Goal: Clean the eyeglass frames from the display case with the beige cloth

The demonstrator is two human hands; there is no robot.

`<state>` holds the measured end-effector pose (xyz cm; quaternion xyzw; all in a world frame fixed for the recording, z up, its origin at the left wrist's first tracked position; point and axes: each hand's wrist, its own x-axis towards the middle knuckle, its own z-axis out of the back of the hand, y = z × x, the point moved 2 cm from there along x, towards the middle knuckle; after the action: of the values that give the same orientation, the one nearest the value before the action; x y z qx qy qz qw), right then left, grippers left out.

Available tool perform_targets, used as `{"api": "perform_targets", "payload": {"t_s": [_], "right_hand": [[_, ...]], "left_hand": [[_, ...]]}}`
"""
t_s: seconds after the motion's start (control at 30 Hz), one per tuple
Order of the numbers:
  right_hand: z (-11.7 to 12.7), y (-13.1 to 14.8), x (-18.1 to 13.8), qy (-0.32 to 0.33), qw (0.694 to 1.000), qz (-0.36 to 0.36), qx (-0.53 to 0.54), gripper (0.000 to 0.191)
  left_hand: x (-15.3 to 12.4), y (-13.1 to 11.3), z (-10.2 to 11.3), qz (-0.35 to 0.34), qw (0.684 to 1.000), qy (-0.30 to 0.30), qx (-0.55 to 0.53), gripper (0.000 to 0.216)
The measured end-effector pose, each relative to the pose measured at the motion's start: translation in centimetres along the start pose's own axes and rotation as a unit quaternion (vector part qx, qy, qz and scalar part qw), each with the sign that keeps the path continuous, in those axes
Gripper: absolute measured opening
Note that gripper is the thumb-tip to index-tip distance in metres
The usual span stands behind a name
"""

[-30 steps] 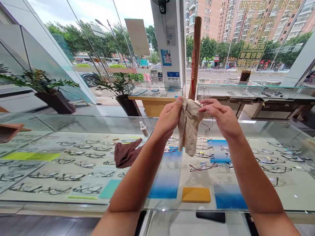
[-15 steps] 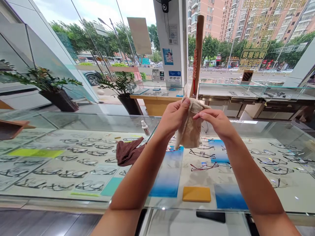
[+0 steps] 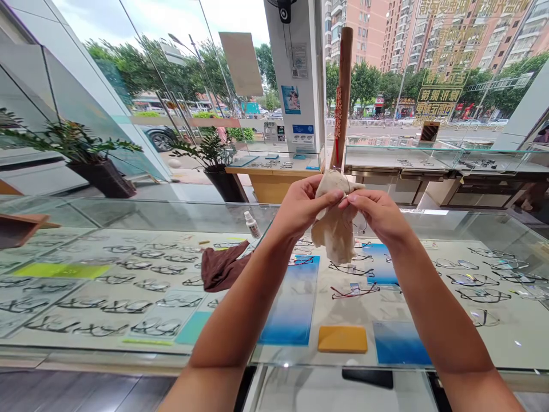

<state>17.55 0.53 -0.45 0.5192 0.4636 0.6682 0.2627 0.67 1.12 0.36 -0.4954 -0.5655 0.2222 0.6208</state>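
Observation:
Above the glass counter, my left hand is closed on a beige cloth, with the thumb pressing it against a lens. Thin-rimmed eyeglasses show in part behind and beside the cloth; the rest of them is covered. My right hand pinches the eyeglasses near the middle of the frame, its fingertips almost meeting the left thumb. The lower part of the cloth hangs loose below both hands.
Beneath the glass counter top lie rows of eyeglasses. A brown cloth, a small spray bottle and a yellow case are on the counter or inside it. Potted plants stand beyond.
My left thumb has slid down and right across the lens, closer to my right fingertips. The hanging cloth has shifted slightly; the right hand stays nearly in place.

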Motion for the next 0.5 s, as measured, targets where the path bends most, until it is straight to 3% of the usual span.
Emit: {"api": "perform_targets", "payload": {"t_s": [0.27,0.5], "right_hand": [[-0.5,0.1,-0.1,0.026,1.0,-0.002,0.014,0.023],[-1.4,-0.1,-0.2,0.035,0.997,0.002,-0.067,0.028]], "left_hand": [[-0.1,1.1,-1.3,-0.077,0.988,-0.127,0.034,0.044],[-0.4,1.2,-1.4,-0.15,0.968,-0.174,0.097,0.045]]}}
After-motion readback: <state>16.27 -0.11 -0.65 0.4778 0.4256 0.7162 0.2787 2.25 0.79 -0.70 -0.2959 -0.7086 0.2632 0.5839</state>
